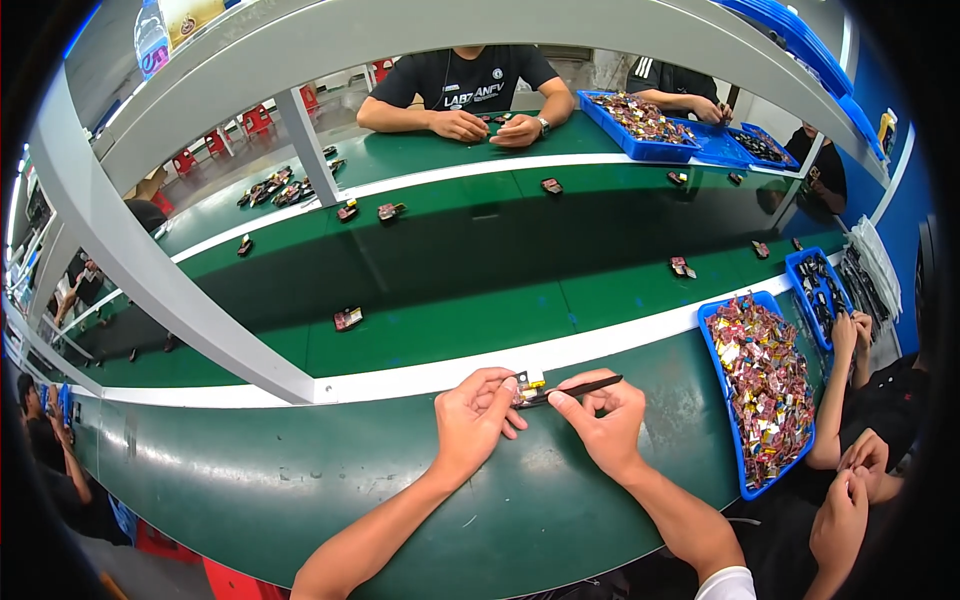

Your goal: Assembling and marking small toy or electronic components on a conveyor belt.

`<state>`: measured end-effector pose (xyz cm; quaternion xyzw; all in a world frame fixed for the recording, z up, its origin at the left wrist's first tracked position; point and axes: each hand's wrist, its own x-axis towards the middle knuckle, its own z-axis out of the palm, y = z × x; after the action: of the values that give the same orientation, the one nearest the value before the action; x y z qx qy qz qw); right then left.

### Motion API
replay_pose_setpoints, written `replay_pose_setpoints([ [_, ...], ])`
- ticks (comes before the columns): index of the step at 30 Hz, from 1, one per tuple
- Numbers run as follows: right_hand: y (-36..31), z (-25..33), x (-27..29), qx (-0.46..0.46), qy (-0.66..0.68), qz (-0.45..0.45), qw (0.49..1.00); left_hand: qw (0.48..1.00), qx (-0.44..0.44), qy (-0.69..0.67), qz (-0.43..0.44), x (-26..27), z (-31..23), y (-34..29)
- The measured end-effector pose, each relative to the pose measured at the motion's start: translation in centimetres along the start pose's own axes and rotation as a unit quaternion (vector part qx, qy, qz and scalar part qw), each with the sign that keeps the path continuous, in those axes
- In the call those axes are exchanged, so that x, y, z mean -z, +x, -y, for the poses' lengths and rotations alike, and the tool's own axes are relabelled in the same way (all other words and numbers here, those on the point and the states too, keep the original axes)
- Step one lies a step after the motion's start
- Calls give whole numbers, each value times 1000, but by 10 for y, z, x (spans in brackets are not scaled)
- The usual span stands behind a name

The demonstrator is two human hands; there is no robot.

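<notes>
Over the green bench in the middle, my left hand (468,418) pinches a small electronic assembly (524,388) with a dark body and a yellow block on it. My right hand (606,420) grips a pair of black tweezers (598,385), held between thumb and fingers. Their tip reaches the right side of the assembly. The thumb of the left hand covers part of the piece, so its details are hard to make out.
Right of my hands stands a blue tray (742,470) heaped with small circuit boards; a smaller blue tray (795,262) holds black parts. Beyond a white rail, a green conveyor belt (470,340) carries scattered pieces. Grey posts (150,265) cross the left. Co-workers sit opposite and at right.
</notes>
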<state>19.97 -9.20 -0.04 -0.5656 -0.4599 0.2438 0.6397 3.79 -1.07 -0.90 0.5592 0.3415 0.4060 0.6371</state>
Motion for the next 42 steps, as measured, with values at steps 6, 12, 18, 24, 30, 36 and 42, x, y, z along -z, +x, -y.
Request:
replay_pose_setpoints([
  [6, 0, 0, -1, 4, -24, 5, 1000, 1000, -6, 1, 4, -1, 0, -1],
  [12, 2, -5, 1, -87, 96, -1, 992, 1000, -19, 15, 15, -6, 0, -2],
  [18, 7, 13, 4, -190, 137, 10, 972, 996, -66, 66, 12, -8, 0, -6],
  [24, 8, 12, 9, -202, 143, 12, 969, 979, -161, 124, 3, -13, 5, -7],
  [30, 9, 13, 8, -202, 155, 25, 967, 965, -207, 161, -12, -13, 2, -10],
  [36, 8, 8, 8, -174, 158, 15, 972, 962, -219, 165, -13, -15, 4, -9],
  [42, 11, 15, 14, -236, 160, 31, 958, 959, -233, 161, -13, -15, 6, -9],
])
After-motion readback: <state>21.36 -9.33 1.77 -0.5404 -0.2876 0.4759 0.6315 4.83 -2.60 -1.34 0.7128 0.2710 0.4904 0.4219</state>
